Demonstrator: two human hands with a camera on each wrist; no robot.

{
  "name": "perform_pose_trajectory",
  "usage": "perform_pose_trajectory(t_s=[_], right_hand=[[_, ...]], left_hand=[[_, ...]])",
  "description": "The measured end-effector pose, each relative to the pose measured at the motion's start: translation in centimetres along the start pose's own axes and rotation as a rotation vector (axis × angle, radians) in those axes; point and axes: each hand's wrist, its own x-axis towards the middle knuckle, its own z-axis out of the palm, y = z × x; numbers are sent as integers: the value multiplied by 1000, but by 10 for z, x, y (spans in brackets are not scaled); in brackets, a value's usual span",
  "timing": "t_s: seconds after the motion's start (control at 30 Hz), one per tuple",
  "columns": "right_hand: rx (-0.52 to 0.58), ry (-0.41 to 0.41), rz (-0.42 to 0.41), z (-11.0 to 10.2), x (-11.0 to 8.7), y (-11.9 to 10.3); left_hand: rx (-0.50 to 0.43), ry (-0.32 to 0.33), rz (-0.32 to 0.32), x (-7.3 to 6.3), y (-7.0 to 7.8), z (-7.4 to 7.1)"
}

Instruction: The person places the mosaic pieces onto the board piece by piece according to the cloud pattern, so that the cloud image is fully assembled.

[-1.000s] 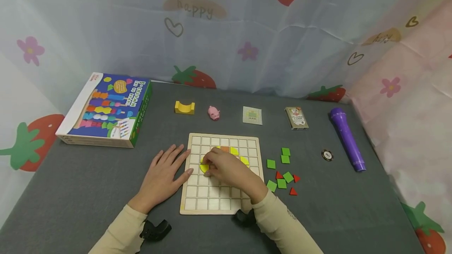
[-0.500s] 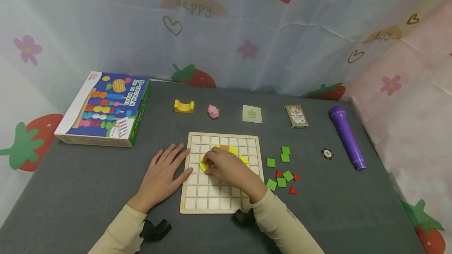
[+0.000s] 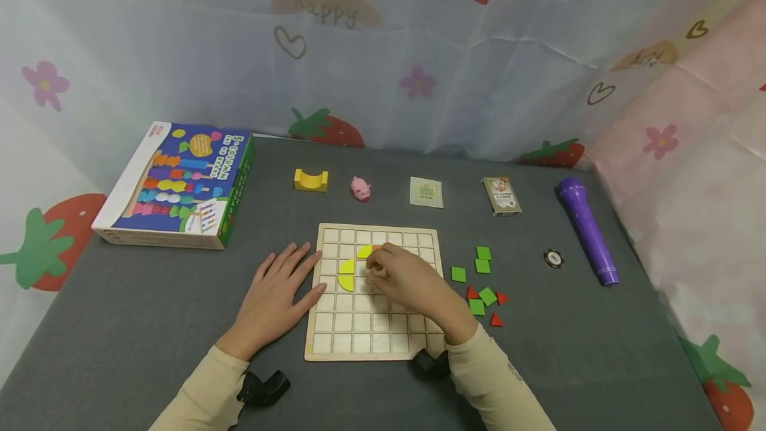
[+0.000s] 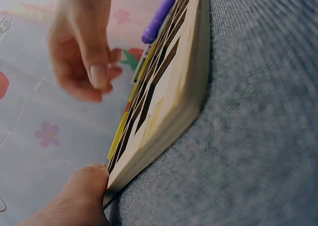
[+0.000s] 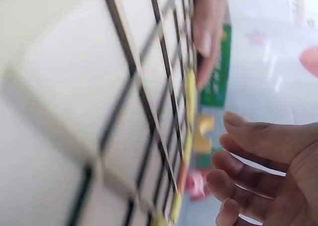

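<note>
My left hand lies with spread fingers at the left edge of the wooden grid board; its thumb touches the rim in the left wrist view. Over the board hovers my right hand. Its fingers are loosely bent, with nothing between them in the right wrist view. Two yellow quarter-round pieces, an upper one and a lower one, sit in the grid's left part. Another yellow piece lies higher, beside an orange piece partly hidden by my right hand.
Right of the board lie several green squares and red triangles. Behind stand a yellow block, pink pig, card and playing-card box. A chip, purple tube and game box flank them.
My right hand has moved right and lifted off the lower-left yellow piece, uncovering both left yellow pieces. It now covers the yellow pieces on the right. My left hand stays still.
</note>
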Motion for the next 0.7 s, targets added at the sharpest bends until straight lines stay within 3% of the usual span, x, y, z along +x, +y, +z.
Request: perform_pose_trajectory(t_s=[0.33,0.53,0.7], right_hand=[[50,98,187,-39,-48,61],[51,90,283,-55,-74,99],[52,76,330,-56,-85,123]], left_hand=[[-11,4,-1,0,2,-2],[-13,12,2,1,1,0],[-13,18,5,1,1,1]])
